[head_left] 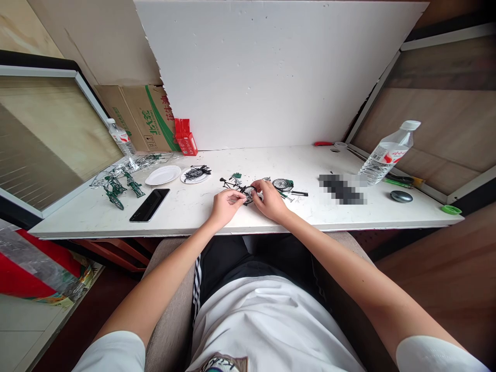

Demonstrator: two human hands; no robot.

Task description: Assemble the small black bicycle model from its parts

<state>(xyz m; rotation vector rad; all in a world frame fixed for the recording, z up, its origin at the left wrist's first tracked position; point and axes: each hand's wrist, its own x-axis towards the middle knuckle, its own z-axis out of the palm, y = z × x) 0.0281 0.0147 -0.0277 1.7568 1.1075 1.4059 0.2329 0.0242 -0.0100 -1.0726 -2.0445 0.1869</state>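
A small black model bicycle (231,184) is held just above the front part of the white table, between my two hands. Its spoked wheel (249,195) shows between my fingertips. My left hand (226,206) is closed in a pinch at the wheel's left edge; any tiny part between those fingertips is too small to make out. From the right, my right hand (270,201) curls its thumb and fingers around the wheel side of the bicycle. Just beyond it lie a loose spoked wheel with a green part (283,184), a black strip (299,194) and small green pieces.
Assembled green model bicycles (113,190) stand left, near a black phone (150,205). Two white plates (163,175) lie behind, one bearing black parts (198,173). Water bottles (389,153) stand at both sides. A red box (186,137) and dark mouse (401,196) are also on the table.
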